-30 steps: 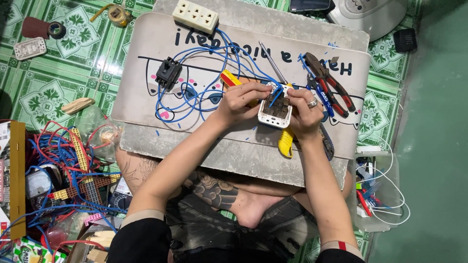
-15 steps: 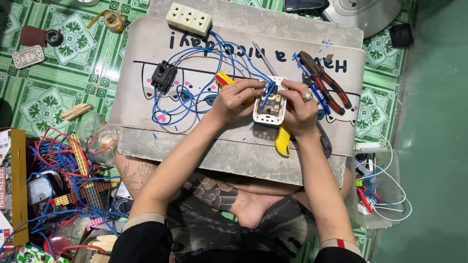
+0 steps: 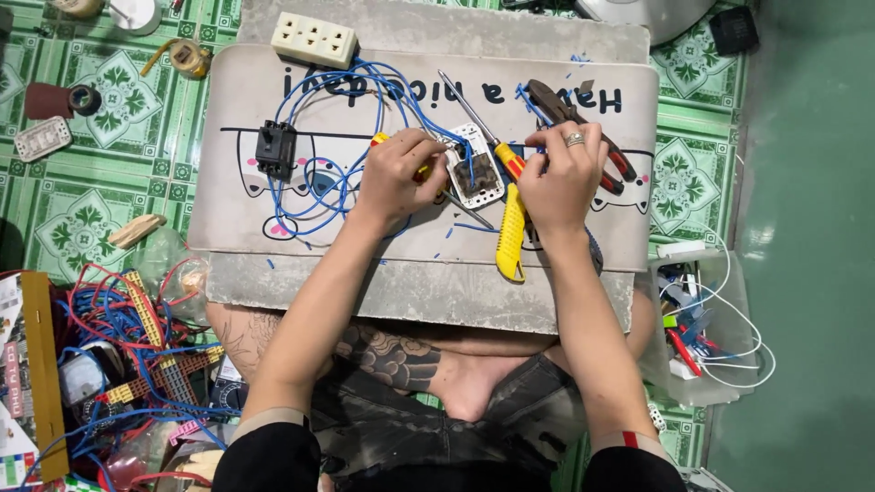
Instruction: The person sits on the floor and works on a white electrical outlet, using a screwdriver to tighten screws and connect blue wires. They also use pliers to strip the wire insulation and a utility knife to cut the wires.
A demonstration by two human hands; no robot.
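Observation:
My left hand (image 3: 401,173) grips the left edge of a white switch module (image 3: 476,173) lying face down on a grey mat (image 3: 273,228), with blue wires (image 3: 337,109) running into it. My right hand (image 3: 561,178), a ring on one finger, pinches the yellow-and-red handle of a screwdriver (image 3: 504,157) whose shaft points up and to the left. A yellow utility knife (image 3: 510,232) lies just below the module, between my hands. Red-handled pliers (image 3: 583,118) lie partly under my right fingers.
A cream multi-socket strip (image 3: 313,39) and a black switch (image 3: 275,148) sit on the mat. Tape rolls (image 3: 187,56) and a white plate (image 3: 41,138) lie on the green tiled floor. A heap of red and blue wires (image 3: 100,346) is at the left, a clear box of parts (image 3: 697,328) at the right.
My right hand has let go of the white module and moved right onto the screwdriver handle. The module now lies on the mat under my left hand.

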